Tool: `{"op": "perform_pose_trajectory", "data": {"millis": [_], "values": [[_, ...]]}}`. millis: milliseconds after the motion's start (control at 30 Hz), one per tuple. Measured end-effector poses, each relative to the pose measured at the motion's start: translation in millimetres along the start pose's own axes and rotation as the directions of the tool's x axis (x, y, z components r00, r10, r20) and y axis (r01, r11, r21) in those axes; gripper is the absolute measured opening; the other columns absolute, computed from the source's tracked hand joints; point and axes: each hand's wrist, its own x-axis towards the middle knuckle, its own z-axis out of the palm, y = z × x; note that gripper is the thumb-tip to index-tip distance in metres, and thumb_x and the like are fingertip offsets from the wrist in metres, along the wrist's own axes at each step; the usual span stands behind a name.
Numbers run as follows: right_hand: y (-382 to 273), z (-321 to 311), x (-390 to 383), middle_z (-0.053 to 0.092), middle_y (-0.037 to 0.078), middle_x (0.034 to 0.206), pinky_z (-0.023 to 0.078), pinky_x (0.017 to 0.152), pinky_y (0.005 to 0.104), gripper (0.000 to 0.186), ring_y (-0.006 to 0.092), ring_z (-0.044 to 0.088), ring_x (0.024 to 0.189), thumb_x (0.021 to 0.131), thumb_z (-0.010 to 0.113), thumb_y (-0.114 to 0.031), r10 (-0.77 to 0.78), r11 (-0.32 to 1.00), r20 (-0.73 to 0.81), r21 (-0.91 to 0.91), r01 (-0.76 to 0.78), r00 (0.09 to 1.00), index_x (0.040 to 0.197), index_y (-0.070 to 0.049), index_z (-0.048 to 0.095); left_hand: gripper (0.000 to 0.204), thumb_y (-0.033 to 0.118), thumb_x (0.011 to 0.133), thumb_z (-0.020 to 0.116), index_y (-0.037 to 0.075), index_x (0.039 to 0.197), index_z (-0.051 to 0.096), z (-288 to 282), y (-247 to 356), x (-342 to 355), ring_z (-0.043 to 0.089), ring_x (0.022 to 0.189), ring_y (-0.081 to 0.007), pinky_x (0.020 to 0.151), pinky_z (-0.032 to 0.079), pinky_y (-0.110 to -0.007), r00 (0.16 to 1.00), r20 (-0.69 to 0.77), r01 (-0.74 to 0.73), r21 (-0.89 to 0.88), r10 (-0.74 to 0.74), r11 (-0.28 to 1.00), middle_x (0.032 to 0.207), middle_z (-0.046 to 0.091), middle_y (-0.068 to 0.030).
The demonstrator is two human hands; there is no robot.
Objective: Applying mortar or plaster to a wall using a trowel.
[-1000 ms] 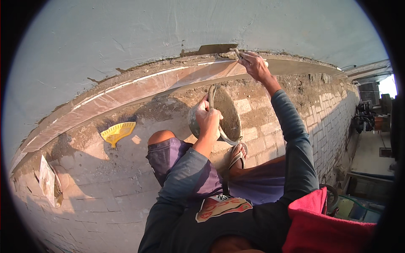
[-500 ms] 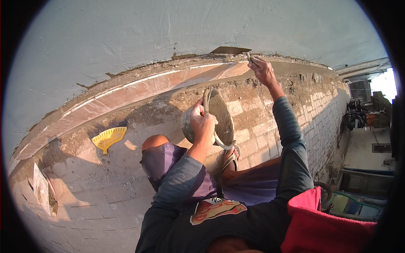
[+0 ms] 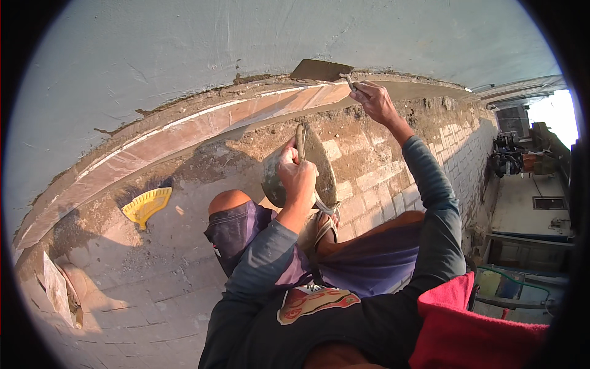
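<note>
My left hand [image 3: 297, 179] is closed around the handle of a dark bucket [image 3: 322, 163], which hangs tilted in front of my knees with its mouth toward the right. Mortar coats the inside of the bucket. Up at the wall, my right hand [image 3: 376, 101] grips the handle of a trowel [image 3: 321, 70]. The trowel's flat blade lies against the lower wall, just above a ledge [image 3: 246, 101] topped with rough wet mortar. Pale mortar smears show on the fingers of both hands.
A yellow broom head [image 3: 147, 205] with dark bristles lies on the paving at left. Farther left a flat board [image 3: 57, 289] leans by a round container. Brick paving [image 3: 393, 184] runs off to the right, toward a parked motorcycle [image 3: 507, 161]. The grey wall [image 3: 184, 43] rises ahead.
My right hand and the trowel have slid a little left along the wall, and more of the blade's face shows. My left hand still holds the bucket. The view has shifted slightly.
</note>
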Motion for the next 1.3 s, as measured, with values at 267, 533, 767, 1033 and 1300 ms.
{"op": "perform_pose_trajectory", "data": {"millis": [267,533,767,1033,1300], "values": [[70,-20,-20,0.066,0.021,0.088,0.05,0.07,0.0425,0.029,0.0369,0.065,0.078,0.09,0.069,-0.018,0.071,0.993,0.033,-0.092,-0.068,0.997,0.107,0.006,0.068,0.025,-0.013,0.063,0.046,0.009,0.067,0.034,29,-10,-4,0.041,0.057,-0.0098,0.046,0.036,-0.026,1.0,0.01,0.003,0.045,-0.003,0.999,0.083,0.056,-0.005],[130,-53,-47,0.069,0.018,0.094,0.052,0.074,0.043,0.026,0.0384,0.067,0.084,0.089,0.069,-0.017,0.088,0.985,-0.13,-0.137,-0.106,0.988,0.105,0.004,0.069,0.028,-0.014,0.056,0.047,0.001,0.078,0.054,33,-24,4,0.05,0.07,-0.01,0.054,0.042,-0.024,0.999,-0.035,-0.006,0.007,0.006,1.0,0.11,0.065,-0.01],[113,-36,-24,0.069,0.016,0.096,0.054,0.07,0.0429,0.029,0.0369,0.067,0.082,0.089,0.07,-0.021,-0.138,0.987,-0.205,-0.111,0.117,0.969,0.106,0.002,0.07,0.065,-0.009,0.061,0.045,-0.006,0.125,0.058,32,-45,19,0.05,0.055,-0.0098,0.051,0.043,-0.022,0.999,0.011,-0.053,0.055,0.052,0.997,0.079,0.059,-0.0043],[106,-13,-19,0.069,0.018,0.094,0.054,0.067,0.0466,0.024,0.039,0.067,0.08,0.089,0.066,-0.019,-0.069,0.992,-0.057,-0.106,0.063,0.996,0.105,-0.001,0.071,0.066,-0.014,0.06,0.044,-0.008,0.125,0.056,45,-50,10,0.055,0.064,-0.0098,0.054,0.044,-0.021,0.998,-0.002,-0.054,0.148,0.055,0.987,0.089,0.062,-0.0079],[205,-45,-41,0.069,0.013,0.1,0.052,0.076,0.0443,0.022,0.034,0.066,0.089,0.087,0.068,-0.018,-0.171,0.981,-0.252,-0.128,0.143,0.952,0.104,-0.005,0.071,0.068,-0.018,0.054,0.045,-0.009,0.121,0.055,61,-42,9,0.066,0.087,-0.0211,0.072,0.054,-0.028,0.998,0.043,0.03,0.082,-0.034,0.996,0.107,0.065,-0.0142]]}}
